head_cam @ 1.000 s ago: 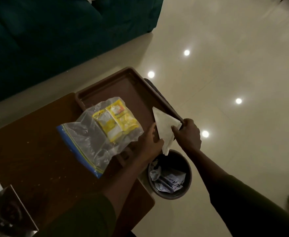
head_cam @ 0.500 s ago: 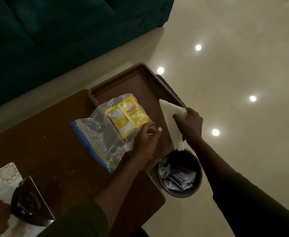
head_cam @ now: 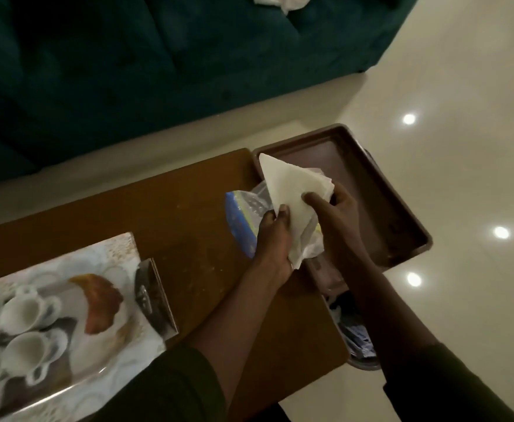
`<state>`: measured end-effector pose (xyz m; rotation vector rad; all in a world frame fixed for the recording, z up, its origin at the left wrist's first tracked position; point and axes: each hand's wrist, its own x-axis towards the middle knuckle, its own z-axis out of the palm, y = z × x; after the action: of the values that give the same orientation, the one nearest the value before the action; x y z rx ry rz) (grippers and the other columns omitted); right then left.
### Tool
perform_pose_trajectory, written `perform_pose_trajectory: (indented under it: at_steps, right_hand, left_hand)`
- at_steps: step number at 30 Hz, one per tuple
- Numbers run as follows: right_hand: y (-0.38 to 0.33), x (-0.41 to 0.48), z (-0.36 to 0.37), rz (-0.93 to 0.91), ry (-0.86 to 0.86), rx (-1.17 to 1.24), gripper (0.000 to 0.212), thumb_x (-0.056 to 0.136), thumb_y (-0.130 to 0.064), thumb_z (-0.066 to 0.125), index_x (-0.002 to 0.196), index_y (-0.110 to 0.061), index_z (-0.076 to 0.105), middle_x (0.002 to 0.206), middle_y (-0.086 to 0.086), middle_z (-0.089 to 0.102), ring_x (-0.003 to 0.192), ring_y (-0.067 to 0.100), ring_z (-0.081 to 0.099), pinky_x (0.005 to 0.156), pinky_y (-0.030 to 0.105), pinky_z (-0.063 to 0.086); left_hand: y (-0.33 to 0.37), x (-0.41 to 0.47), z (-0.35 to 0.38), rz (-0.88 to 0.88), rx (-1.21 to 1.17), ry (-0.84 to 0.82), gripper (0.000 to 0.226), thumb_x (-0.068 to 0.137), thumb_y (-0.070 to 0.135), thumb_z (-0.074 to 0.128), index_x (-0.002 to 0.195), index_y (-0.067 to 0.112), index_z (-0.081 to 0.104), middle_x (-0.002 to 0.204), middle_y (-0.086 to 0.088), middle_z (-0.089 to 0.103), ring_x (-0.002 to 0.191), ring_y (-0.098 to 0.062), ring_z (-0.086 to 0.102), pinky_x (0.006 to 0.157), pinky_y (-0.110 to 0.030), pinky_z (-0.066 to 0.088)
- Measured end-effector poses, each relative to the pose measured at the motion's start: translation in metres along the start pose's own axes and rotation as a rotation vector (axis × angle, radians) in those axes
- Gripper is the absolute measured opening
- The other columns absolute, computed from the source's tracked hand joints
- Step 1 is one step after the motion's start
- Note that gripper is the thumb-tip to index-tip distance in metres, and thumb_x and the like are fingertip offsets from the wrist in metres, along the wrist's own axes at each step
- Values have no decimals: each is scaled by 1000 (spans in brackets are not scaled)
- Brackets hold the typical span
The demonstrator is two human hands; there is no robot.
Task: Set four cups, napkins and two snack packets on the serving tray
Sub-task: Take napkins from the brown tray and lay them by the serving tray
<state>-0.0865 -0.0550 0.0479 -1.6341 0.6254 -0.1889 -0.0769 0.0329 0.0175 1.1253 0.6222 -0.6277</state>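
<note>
1. The room is dim: a dark teal sofa [head_cam: 164, 65] runs along the far side, the pale tiled floor [head_cam: 462, 86] throws back ceiling-light spots, and you stand over a brown wooden tabletop [head_cam: 188, 208].
2. The brown serving tray [head_cam: 407, 214] sits at the right end of that tabletop and looks to overhang its edge; a waste bin [head_cam: 356, 339] stands on the floor just below your right forearm. The tray's visible floor is bare.
3. Both of your hands hold the folded white napkins [head_cam: 289, 190] over the tray's near-left corner. Your left hand [head_cam: 272, 239] has its fingers closed on the lower edge of the stack; your right hand [head_cam: 337, 208] pinches the right side, thumb on top.
4. Under the napkins lies a clear zip bag [head_cam: 243, 214] with a blue seal strip; a trace of yellow shows at its right, probably the snack packets, mostly hidden.
5. The napkins are light, limp and layered, so I would expect the sheets to fan apart or slide. Grip them across the fold, through the whole stack, not by a loose corner.
6. The bag is thin and slippery; hold it by the stiffer seal strip or through the film onto the packets.
7. A printed box [head_cam: 51, 324] picturing white cups lies at the tabletop's left. No real cups are visible; they are likely fragile and best lifted by body or handle.
</note>
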Motion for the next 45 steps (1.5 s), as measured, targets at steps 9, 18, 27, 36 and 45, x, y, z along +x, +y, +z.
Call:
perform_pose_trajectory:
  at_steps: [9,18,27,36,45]
  right_hand:
    - [16,-75,121,346,-274,49,34,88,-30,64,115,-10,63,111,13,70,101,28,67,80,33,57]
    - [35,-139,195,52,-247,-515,41,87,-27,66,119,-3,60,111,8,68,72,8,59,54,14,44]
    - [66,-174,214,-117,-241,-685,31,86,-23,67,107,0,66,99,14,72,76,22,67,62,26,53]
    - [87,-186,215,-314,-332,-741,27,80,-10,71,106,-2,67,102,11,67,85,26,65,68,27,53]
    - [84,-181,211,-310,-360,-705,33,86,-16,66,119,-15,60,93,-4,62,78,14,61,64,28,56]
  left_hand:
    - [33,-42,-128,47,46,46,30,98,28,51,128,25,52,125,-5,64,111,-27,63,97,-51,52]
    - [44,-57,-263,240,229,362,33,94,10,56,127,14,58,116,-12,67,97,-24,67,88,-40,58]
    - [50,-55,-323,184,324,188,39,93,1,46,129,12,58,115,-11,70,94,-20,66,74,-26,53]
    - [41,-46,-312,299,580,165,49,87,-7,45,129,16,57,119,-8,68,42,4,52,37,-8,30]
    - [42,-41,-312,329,676,189,48,86,-6,43,122,19,62,113,-5,71,56,-3,48,40,-7,32]
